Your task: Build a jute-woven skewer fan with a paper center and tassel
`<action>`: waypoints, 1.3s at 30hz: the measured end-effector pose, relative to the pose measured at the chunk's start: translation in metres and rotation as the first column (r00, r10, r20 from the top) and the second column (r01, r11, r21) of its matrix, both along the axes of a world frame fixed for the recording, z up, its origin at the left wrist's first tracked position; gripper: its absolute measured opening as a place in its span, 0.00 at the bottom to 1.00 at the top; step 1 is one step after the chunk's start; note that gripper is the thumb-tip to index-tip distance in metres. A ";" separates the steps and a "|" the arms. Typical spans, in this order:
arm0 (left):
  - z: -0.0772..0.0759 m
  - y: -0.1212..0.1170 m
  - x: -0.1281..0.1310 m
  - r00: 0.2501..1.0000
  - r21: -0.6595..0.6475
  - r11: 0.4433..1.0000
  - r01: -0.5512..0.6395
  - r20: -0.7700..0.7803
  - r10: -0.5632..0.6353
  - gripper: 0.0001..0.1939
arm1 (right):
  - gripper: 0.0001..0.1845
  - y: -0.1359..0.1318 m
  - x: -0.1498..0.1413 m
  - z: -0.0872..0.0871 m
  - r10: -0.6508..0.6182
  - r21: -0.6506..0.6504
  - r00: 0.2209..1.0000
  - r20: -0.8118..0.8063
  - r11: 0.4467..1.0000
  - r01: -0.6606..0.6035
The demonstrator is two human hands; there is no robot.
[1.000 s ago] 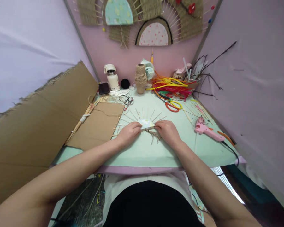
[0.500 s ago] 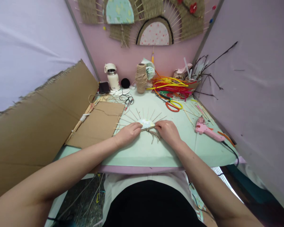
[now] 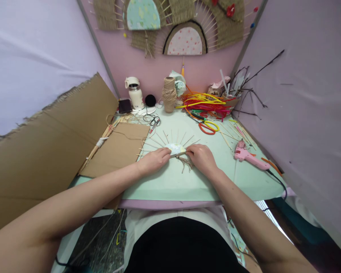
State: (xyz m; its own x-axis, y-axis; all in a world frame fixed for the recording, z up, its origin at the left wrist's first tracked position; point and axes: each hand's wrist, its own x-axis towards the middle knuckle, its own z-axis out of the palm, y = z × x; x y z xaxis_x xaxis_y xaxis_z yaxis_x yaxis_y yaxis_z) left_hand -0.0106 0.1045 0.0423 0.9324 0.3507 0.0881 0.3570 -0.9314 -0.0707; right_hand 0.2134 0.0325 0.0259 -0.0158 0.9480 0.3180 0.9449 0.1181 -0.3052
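A small half-round fan piece [image 3: 176, 148] lies on the pale green table, with thin sticks radiating from its curved side. Its face is light patterned cloth, and a twine tassel [image 3: 184, 162] hangs from the straight edge toward me. My left hand [image 3: 156, 158] pinches the left end of that straight edge. At the right end my right hand [image 3: 200, 155] grips the same edge between thumb and fingers. The fingertips hide both corners of the piece.
Cardboard [image 3: 122, 146] with bundled sticks [image 3: 100, 142] lies left. Behind stand a twine spool [image 3: 169, 94] and a white bottle [image 3: 135, 96]. Scissors [image 3: 207, 127], pipe cleaners [image 3: 206, 103] and a pink glue gun [image 3: 250, 156] are on the right.
Both hands keep their hold on the fan piece, which stays in place. The view has shifted very slightly.
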 end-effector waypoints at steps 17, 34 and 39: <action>0.071 -0.016 -0.004 0.927 -0.059 0.996 0.062 0.372 -0.036 0.08 | 0.05 -0.033 0.015 0.075 0.087 0.031 0.966 -0.245 0.996 -0.082; 0.122 -0.044 -0.011 0.869 0.077 0.973 0.218 0.439 -0.229 0.13 | 0.08 -0.063 0.016 0.156 0.042 -0.108 0.979 -0.202 0.992 -0.065; 0.104 -0.047 -0.012 0.852 0.111 0.977 0.180 0.480 -0.211 0.11 | 0.07 -0.061 0.008 0.162 0.060 -0.209 0.993 -0.103 0.975 -0.081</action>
State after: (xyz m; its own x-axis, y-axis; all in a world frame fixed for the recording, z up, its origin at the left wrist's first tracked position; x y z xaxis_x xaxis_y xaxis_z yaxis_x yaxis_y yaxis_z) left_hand -0.0226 0.0574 0.1460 0.8138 0.1455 0.5626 0.1715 -0.9852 0.0066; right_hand 0.2217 -0.0281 0.1878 -0.0643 0.9915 0.1132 0.9018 0.1062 -0.4189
